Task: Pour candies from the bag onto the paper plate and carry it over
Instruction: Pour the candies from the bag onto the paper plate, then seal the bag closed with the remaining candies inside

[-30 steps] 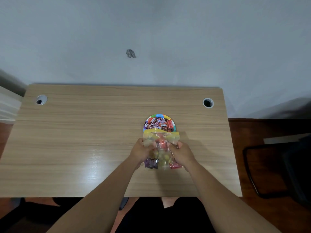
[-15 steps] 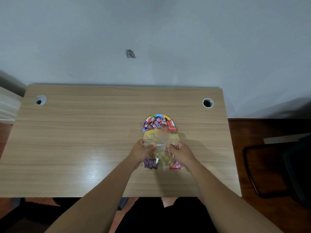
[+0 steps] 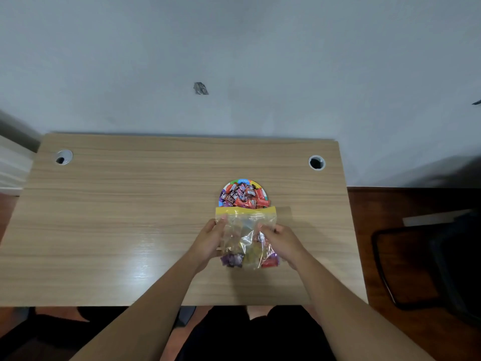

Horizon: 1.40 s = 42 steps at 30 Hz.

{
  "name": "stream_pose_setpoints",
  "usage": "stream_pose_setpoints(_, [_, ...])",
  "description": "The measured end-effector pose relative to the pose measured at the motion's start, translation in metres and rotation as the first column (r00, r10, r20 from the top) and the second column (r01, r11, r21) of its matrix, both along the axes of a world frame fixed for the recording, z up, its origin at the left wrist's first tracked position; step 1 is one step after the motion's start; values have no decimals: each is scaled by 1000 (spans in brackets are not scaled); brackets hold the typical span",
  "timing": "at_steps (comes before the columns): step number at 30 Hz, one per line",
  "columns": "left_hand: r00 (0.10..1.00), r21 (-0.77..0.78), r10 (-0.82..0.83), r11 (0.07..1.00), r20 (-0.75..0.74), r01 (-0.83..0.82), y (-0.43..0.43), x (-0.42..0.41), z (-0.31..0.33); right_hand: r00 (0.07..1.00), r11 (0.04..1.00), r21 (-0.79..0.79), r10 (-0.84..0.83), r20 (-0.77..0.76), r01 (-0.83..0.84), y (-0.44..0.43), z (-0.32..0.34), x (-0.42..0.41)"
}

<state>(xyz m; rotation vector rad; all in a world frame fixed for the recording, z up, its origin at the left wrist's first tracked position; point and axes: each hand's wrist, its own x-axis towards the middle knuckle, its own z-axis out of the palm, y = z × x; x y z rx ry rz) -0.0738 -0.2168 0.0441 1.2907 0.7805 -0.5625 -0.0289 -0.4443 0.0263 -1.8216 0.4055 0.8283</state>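
Left grip: my left hand is closed on the left side of the bag, fingers curled onto the clear plastic near its upper half.
Right grip: my right hand is closed on the bag's right side, fingertips pinching the plastic inward.
Bag: a clear zip bag with a yellow strip across its mouth, held between my two hands; the mouth points to 12 o'clock, the bottom to 6 o'clock.
Bag contents: a few wrapped candies remain bunched at the bottom, purple at the left, red at the right, below my fingers.
Paper plate: the paper plate with a multicoloured rim sits on the worktop at 12 o'clock from my hands, just beyond the yellow strip, which overlaps its near edge.
Plate contents: a heap of wrapped candies, mostly red, brown and purple, fills it.
Position on worktop: plate and bag lie right of centre, bag toward the near edge.
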Motion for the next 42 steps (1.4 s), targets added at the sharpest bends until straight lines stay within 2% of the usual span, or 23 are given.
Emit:
stream_pose_setpoints(5, [995,30,47,998,84,-50,5,-4,5,1000,1000,12,-1,-22,1,-3,11,-1])
stream_pose_setpoints(10, [971,93,78,991,226,-101,17,-2,10,1000,999,50,-23,21,22,-10,24,1])
stream_pose_setpoints(18, [925,131,39,987,377,-95,37,13,32,962,980,-6,194,192,-197,-13,45,19])
stream_pose_setpoints(22, [885,143,13,986,465,-90,47,24,44,944,978,93,151,292,-185,-9,63,31])
stream_pose_setpoints(25, [869,167,-15,983,494,-78,54,31,51,928,982,65,144,345,-177,-9,71,44])
stream_pose_setpoints(32, [841,233,-68,970,536,-71,66,43,68,863,965,-87,260,434,-247,-5,82,66])
stream_pose_setpoints(34, [821,279,-108,958,561,-64,67,47,73,835,938,-153,346,428,-310,-2,84,71])
stream_pose_setpoints(38, [788,369,-191,928,585,-48,73,57,81,793,854,-244,518,322,-459,6,96,78])
stream_pose_setpoints(42, [773,405,-251,914,583,-8,74,68,85,728,815,-251,579,368,-521,30,117,86])
